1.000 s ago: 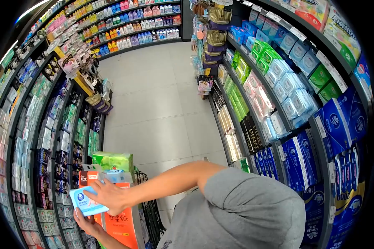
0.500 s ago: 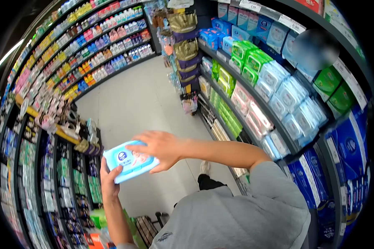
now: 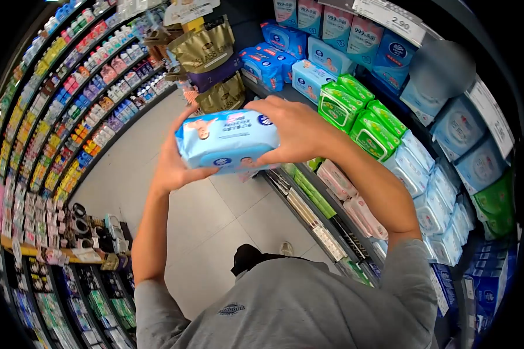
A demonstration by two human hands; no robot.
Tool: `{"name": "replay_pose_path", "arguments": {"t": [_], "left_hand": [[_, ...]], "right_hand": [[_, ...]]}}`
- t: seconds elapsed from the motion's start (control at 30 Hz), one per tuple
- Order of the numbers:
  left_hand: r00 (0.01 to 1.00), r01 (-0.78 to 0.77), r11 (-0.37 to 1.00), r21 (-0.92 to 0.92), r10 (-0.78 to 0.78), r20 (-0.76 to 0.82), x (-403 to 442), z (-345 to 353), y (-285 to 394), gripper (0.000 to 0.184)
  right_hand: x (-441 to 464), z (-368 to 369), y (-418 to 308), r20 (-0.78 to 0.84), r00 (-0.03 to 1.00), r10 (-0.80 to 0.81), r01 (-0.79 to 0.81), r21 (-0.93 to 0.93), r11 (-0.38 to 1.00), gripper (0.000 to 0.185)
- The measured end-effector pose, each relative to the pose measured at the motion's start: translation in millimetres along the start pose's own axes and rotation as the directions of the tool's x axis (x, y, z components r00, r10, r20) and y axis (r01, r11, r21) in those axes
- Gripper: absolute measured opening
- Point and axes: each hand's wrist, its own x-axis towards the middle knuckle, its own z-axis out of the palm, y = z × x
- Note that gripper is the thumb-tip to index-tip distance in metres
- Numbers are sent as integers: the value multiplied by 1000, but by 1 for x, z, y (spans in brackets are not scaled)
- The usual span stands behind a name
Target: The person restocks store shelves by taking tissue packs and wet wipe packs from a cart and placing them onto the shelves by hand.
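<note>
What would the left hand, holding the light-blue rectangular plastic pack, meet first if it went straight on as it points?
Probably the shiny gold-and-purple bags beside the shelves, ahead of the left hand, with the light-blue pack going along; the depth is unclear.

Can see, reckoning from mid-view, gold bags (image 3: 205,49) at eleven o'clock and curving rows of bottles (image 3: 108,74) at ten. Can also pick out a price label (image 3: 393,22) at one, green packs (image 3: 376,135) at two, pink packs (image 3: 362,216) between three and four, floor tiles (image 3: 195,247) at seven, a yellow rail (image 3: 86,256) at eight.
</note>
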Motion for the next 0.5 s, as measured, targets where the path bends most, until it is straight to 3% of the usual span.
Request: {"name": "replay_pose_path", "arguments": {"t": [0.07,0.13,0.3,0.43,0.5], "left_hand": [[975,-201,948,246,171,140,56,-6,-31,101],[955,-215,967,136,179,235,110,0,-55,89],[872,-399,876,270,271,407,219,23,-93,82],[771,-504,853,137,373,517,274,42,-125,81],[748,-464,883,69,349,564,287,48,-135,81]], "right_hand": [[12,-1,25,-60,995,77,-80,-51,995,81],[22,1,51,-203,967,154,-191,-180,965,78],[47,2,97,-364,870,333,-454,-325,829,69],[63,0,115,-339,775,533,-632,-445,635,70],[66,2,120,-363,748,556,-662,-473,582,68]]}}
